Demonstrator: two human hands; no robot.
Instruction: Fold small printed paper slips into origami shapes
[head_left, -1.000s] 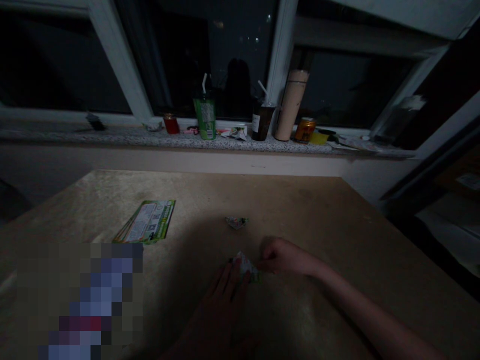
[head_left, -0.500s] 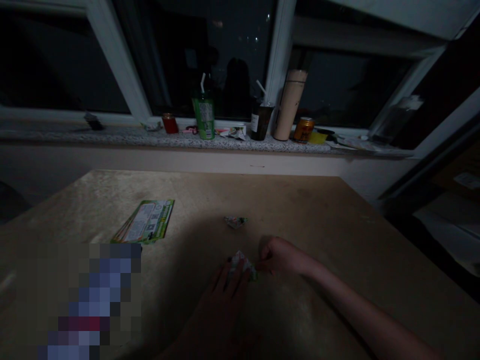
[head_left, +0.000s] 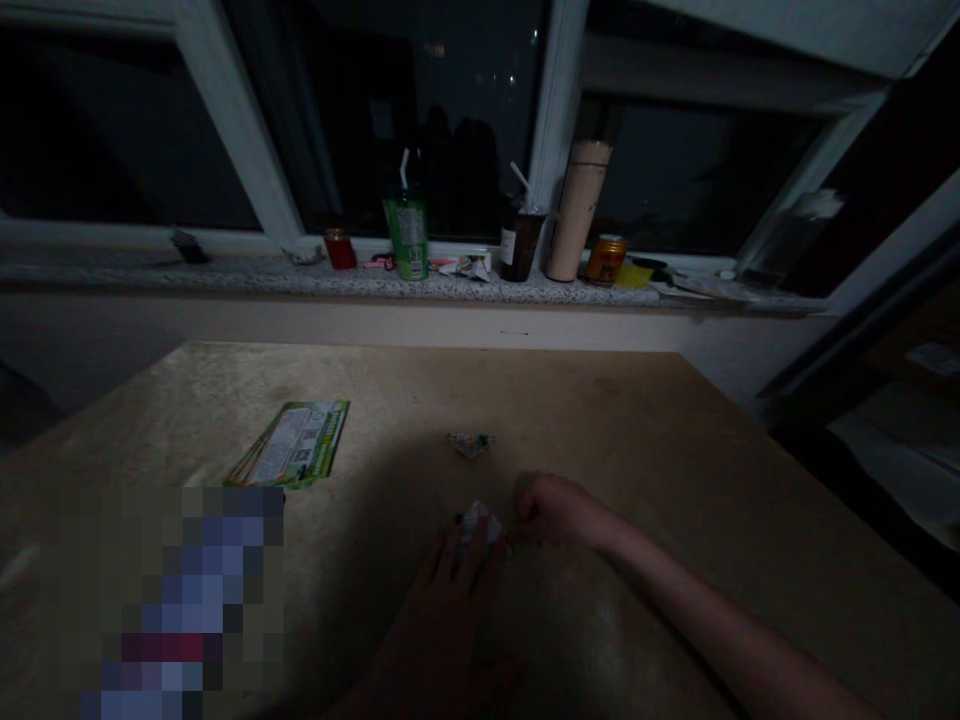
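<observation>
A small piece of folded printed paper (head_left: 478, 522) with a pointed top lies on the table in front of me. My left hand (head_left: 450, 590) rests flat over its lower part, fingers spread, and hides much of it. At the paper's right edge, my right hand (head_left: 559, 512) is closed, with its fingertips against the corner; the grip itself is dim and partly hidden. Farther up the table lies a second folded paper piece (head_left: 471, 444), triangular, touched by neither hand.
Fanned green printed leaflets (head_left: 296, 445) lie at the left of the wooden table (head_left: 600, 420). A blurred-out blue shape (head_left: 202, 560) covers the lower left. Along the windowsill (head_left: 450, 287) stand a green cup (head_left: 409, 235), a dark cup (head_left: 519, 245), a tall flask (head_left: 579, 210) and an orange can (head_left: 606, 260).
The fingertips of my right hand have shifted slightly left along the paper, and less of its right corner shows. My left hand stays pressed on it.
</observation>
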